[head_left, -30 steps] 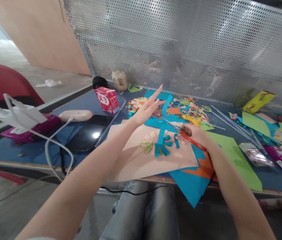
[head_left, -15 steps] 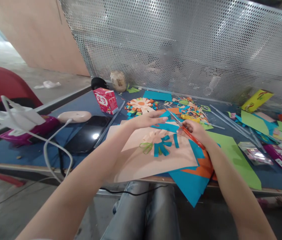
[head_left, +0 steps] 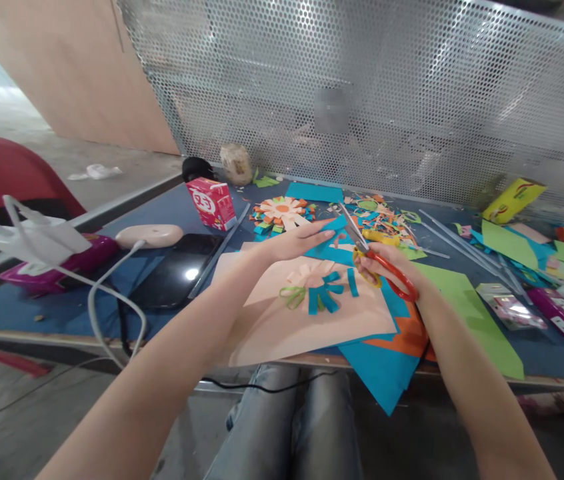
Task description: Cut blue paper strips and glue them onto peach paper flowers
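My right hand (head_left: 383, 269) grips orange-handled scissors (head_left: 368, 248), with the blades pointing up and away over a blue paper piece (head_left: 335, 245). My left hand (head_left: 296, 243) pinches the left edge of that blue piece, fingers closed on it. Just in front of both hands lie several short blue strips (head_left: 327, 293) and a green paper loop (head_left: 293, 295) on a large peach sheet (head_left: 282, 320). A paper flower (head_left: 282, 210) of peach, orange and blue lies behind the hands.
A pile of coloured scraps (head_left: 382, 217) sits at the back of the blue table (head_left: 52, 303). On the left are a red carton (head_left: 211, 202), a black phone (head_left: 175, 270), a white cable (head_left: 107, 293) and a charger (head_left: 37, 240). Green sheets (head_left: 467, 307) lie on the right. A perforated metal screen (head_left: 362, 87) stands behind.
My left hand came down from a raised, open pose and took hold of the blue paper. My right hand lifted the scissors to the paper's edge.
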Demonstrator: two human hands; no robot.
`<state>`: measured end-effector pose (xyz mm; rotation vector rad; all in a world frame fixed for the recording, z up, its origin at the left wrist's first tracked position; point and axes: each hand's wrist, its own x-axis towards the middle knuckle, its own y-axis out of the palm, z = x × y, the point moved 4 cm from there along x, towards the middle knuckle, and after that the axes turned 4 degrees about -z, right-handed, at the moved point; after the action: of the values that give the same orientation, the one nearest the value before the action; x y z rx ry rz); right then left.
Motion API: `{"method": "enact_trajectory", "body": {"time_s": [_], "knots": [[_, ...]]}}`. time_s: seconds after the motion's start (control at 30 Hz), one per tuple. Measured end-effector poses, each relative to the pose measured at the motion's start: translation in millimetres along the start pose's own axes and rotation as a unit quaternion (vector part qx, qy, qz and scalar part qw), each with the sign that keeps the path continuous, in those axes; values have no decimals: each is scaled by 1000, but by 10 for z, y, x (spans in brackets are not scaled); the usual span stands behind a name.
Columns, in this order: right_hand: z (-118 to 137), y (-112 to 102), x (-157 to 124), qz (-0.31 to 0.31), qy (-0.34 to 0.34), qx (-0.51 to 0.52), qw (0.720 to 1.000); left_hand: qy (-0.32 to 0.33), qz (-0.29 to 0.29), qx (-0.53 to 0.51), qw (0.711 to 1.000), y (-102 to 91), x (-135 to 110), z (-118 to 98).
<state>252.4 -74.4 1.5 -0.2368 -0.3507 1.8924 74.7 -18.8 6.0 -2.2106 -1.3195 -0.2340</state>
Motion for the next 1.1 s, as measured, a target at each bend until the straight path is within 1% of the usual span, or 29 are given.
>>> {"method": "enact_trajectory", "body": {"time_s": [0.13,0.3,0.47,0.53,0.6,0.7,0.77,0.83,0.87,0.93,1.0,1.03,1.1], "knots": [[48,25,-24,10,4,8,1000,-5,37,6,999,43,-11,-15],[114,53,-60,13,5,8,1000,-11,36,6,999,33,-9,23],[119,54,-61,10,3,22,1000,-25,66,-29,997,41,-7,-28],[98,43,-57,6,1,23,1000,-24,64,-40,997,35,-6,-53],[66,29,-58,1,10,27,1000,-16,51,-40,998,21,-4,-64],[32,11,-67,-12,27,43,999,-2,35,-40,999,5,3,-54],[33,-8,-68,-33,23,57,998,-2,50,-40,998,17,8,-30],[43,-38,-57,-70,13,74,995,-9,67,-40,997,31,13,3],[45,-54,-49,-88,10,83,993,-11,60,-40,997,26,19,19],[40,-77,-31,-113,12,99,989,-10,12,-37,999,-11,35,47],[28,-84,-17,-117,18,110,987,-3,-33,-31,999,-49,50,63],[21,-83,-13,-114,22,114,987,-3,-42,-25,999,-60,57,71],[4,-77,-9,-99,24,113,988,-18,-40,-6,999,-67,71,92]]}}
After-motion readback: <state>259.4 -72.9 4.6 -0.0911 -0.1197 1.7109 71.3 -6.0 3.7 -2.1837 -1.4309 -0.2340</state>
